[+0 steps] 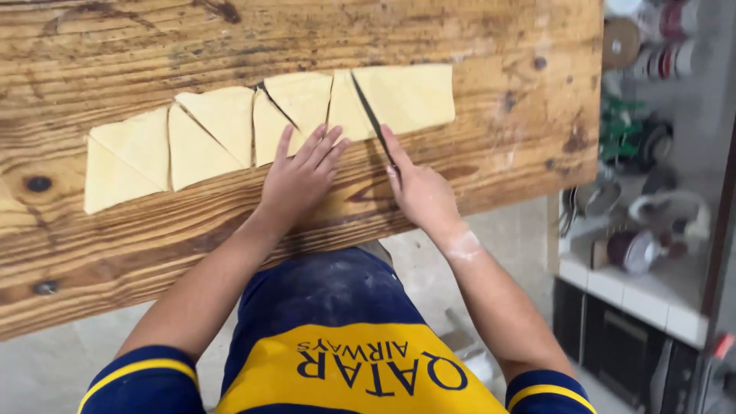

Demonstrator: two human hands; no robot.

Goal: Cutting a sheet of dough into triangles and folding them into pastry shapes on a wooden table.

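A long strip of pale yellow dough (230,126) lies on a wooden table (498,61), cut into several triangles. My left hand (300,172) rests flat with fingers together on the near edge of a triangle in the middle of the strip. My right hand (418,188) grips a knife (371,115), forefinger along its back. The dark blade runs slantwise through the dough near the strip's right end, where a larger uncut piece (410,96) remains.
The table's right edge drops to a white tiled counter (636,287) crowded with cups, jars and utensils. A grey floor (46,368) shows below the table's near edge. My blue and yellow shirt fills the bottom.
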